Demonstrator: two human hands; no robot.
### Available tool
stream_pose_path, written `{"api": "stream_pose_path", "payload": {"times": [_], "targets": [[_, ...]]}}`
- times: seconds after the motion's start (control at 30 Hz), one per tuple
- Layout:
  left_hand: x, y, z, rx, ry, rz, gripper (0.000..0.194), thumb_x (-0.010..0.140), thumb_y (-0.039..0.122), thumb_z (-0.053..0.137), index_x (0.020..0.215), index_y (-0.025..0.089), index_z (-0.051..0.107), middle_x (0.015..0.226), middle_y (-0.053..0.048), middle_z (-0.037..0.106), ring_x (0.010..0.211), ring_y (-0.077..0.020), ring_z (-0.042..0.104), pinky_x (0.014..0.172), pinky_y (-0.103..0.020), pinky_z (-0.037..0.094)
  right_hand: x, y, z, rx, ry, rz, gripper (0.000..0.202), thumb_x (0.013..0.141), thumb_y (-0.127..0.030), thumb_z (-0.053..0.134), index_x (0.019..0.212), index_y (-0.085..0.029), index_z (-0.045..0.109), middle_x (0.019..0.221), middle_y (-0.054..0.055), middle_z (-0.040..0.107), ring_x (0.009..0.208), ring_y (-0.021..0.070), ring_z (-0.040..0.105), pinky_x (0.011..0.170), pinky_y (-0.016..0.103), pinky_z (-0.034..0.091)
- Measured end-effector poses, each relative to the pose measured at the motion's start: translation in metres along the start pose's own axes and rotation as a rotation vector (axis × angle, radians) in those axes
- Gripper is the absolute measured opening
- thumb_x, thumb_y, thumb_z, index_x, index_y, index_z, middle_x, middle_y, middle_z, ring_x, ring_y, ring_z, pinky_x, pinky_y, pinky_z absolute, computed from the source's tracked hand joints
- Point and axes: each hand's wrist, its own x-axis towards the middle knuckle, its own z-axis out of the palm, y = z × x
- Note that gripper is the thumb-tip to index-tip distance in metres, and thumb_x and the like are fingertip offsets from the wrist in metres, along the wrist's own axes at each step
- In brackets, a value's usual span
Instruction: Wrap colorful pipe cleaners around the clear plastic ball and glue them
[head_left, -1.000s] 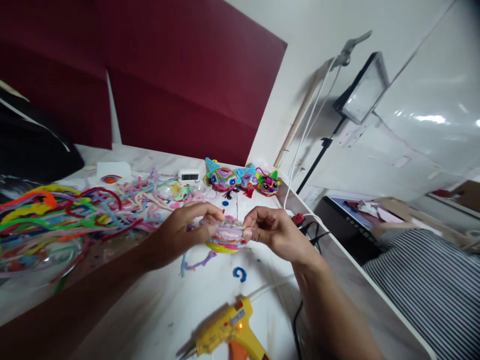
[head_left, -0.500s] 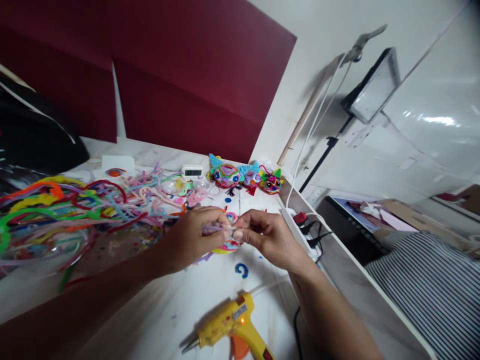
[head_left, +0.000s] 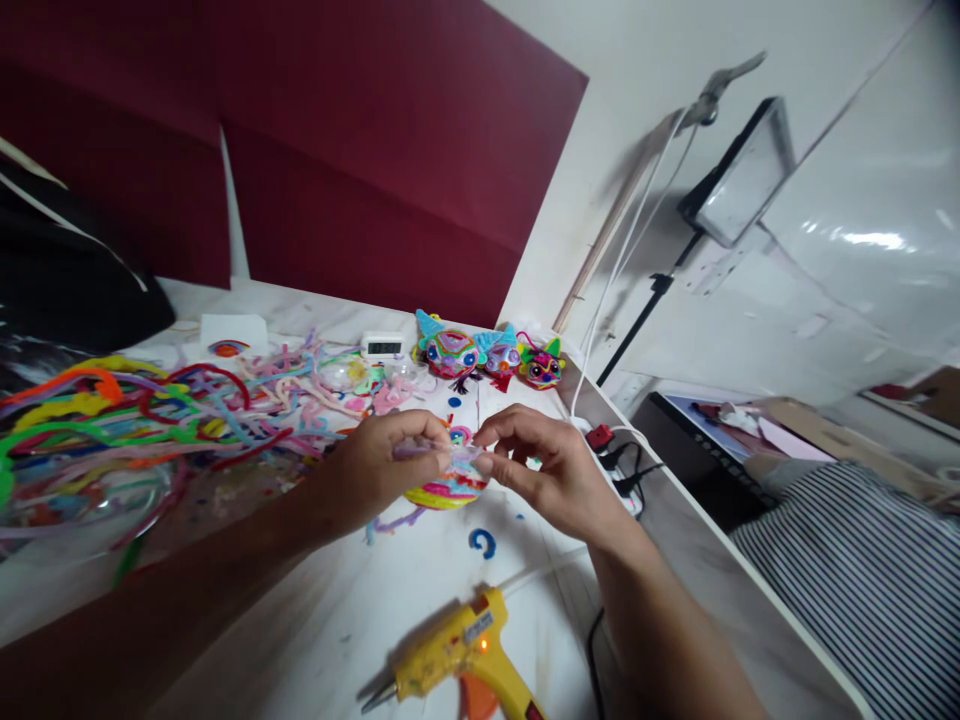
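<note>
Between my two hands a short pale lilac pipe cleaner [head_left: 463, 453] is stretched, its outline slightly blurred. My left hand [head_left: 382, 468] is closed, pinching one end between thumb and forefinger. Thumb and fingertips of my right hand [head_left: 546, 470] meet at the other end. Just below and behind the fingers lies a round craft piece [head_left: 448, 495] covered in colourful fuzzy stripes, with yellow at its near edge; the hands hide part of it. A blue curl [head_left: 482, 543] of pipe cleaner rests on the table nearer to me, beside a yellow glue gun [head_left: 457, 645] with its light glowing orange.
Tangled pipe cleaners [head_left: 187, 400] cover the left side. Finished animal-face ornaments [head_left: 452, 352] stand at the back near a small digital clock [head_left: 383, 346]. A power strip [head_left: 626, 480] with plugs and cords runs along the right edge. A person's striped clothing [head_left: 862, 560] shows at right.
My hands have drawn slightly apart, showing more of the lilac pipe cleaner and of the striped piece beneath. The glue gun and blue curl stay in place.
</note>
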Motion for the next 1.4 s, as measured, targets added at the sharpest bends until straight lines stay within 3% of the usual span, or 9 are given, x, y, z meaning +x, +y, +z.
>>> {"api": "stream_pose_path", "payload": {"times": [0.23,0.4,0.57,0.73,1.0,1.13,1.27,1.4], "targets": [[0.000,-0.002,0.000,0.021,0.016,-0.002,0.016,0.075,0.033,0.061,0.070,0.018,0.059,0.063,0.005,0.047,0.060,-0.0124,0.042,0.054,-0.023,0.033,-0.001,-0.003,-0.001,-0.149,0.043,-0.189,0.004,0.091,-0.020,0.063,0.090,-0.019,0.067,0.086,0.005,0.065,0.082,0.0166,0.061,0.072,0.028,0.047],[-0.001,-0.002,-0.002,0.037,0.015,-0.003,0.017,0.076,0.035,0.059,0.072,0.018,0.059,0.064,0.004,0.047,0.060,-0.0129,0.043,0.053,-0.023,0.032,0.000,-0.006,-0.002,-0.196,0.049,-0.240,0.007,0.090,-0.018,0.063,0.087,-0.018,0.068,0.081,0.006,0.066,0.076,0.0160,0.061,0.069,0.028,0.047],[-0.001,-0.002,0.000,0.042,0.029,0.011,0.015,0.077,0.033,0.058,0.073,0.018,0.059,0.064,0.004,0.046,0.061,-0.0130,0.043,0.052,-0.023,0.031,0.000,-0.009,0.004,-0.154,0.125,-0.112,0.008,0.083,-0.015,0.066,0.075,-0.016,0.068,0.069,0.004,0.064,0.063,0.0130,0.057,0.054,0.024,0.040],[-0.003,-0.001,0.002,0.070,0.072,0.068,0.016,0.078,0.034,0.059,0.073,0.019,0.058,0.060,0.005,0.045,0.055,-0.0115,0.041,0.051,-0.022,0.033,0.001,-0.011,0.015,-0.039,0.233,0.067,0.010,0.074,-0.016,0.064,0.064,-0.017,0.063,0.059,-0.001,0.057,0.052,0.0099,0.046,0.049,0.023,0.034],[-0.004,-0.002,0.006,0.235,0.176,0.282,0.012,0.080,0.027,0.055,0.072,0.019,0.059,0.070,0.003,0.057,0.065,-0.0141,0.052,0.061,-0.025,0.039,0.003,-0.012,0.025,0.161,0.263,0.332,0.013,0.066,-0.022,0.063,0.056,-0.018,0.055,0.049,-0.006,0.046,0.046,0.0076,0.034,0.044,0.021,0.026],[-0.003,-0.006,0.005,0.263,0.175,0.292,0.011,0.081,0.026,0.055,0.073,0.018,0.059,0.069,0.003,0.056,0.063,-0.0140,0.052,0.062,-0.026,0.038,0.003,-0.010,0.021,0.158,0.210,0.332,0.012,0.069,-0.024,0.065,0.061,-0.017,0.060,0.052,-0.004,0.048,0.049,0.0085,0.038,0.046,0.022,0.028],[-0.003,-0.007,0.003,0.261,0.161,0.256,0.009,0.081,0.025,0.055,0.076,0.019,0.059,0.071,0.003,0.056,0.065,-0.0144,0.053,0.061,-0.026,0.038,0.002,-0.009,0.011,0.082,0.136,0.238,0.012,0.076,-0.026,0.066,0.070,-0.015,0.067,0.060,-0.001,0.057,0.054,0.0100,0.043,0.050,0.023,0.031],[-0.003,-0.006,0.002,0.267,0.177,0.280,0.010,0.081,0.026,0.055,0.075,0.018,0.060,0.071,0.003,0.058,0.066,-0.0147,0.054,0.064,-0.027,0.039,0.002,-0.007,0.008,0.055,0.145,0.198,0.013,0.079,-0.024,0.065,0.070,-0.015,0.066,0.060,-0.001,0.057,0.054,0.0096,0.043,0.051,0.023,0.032]]}}
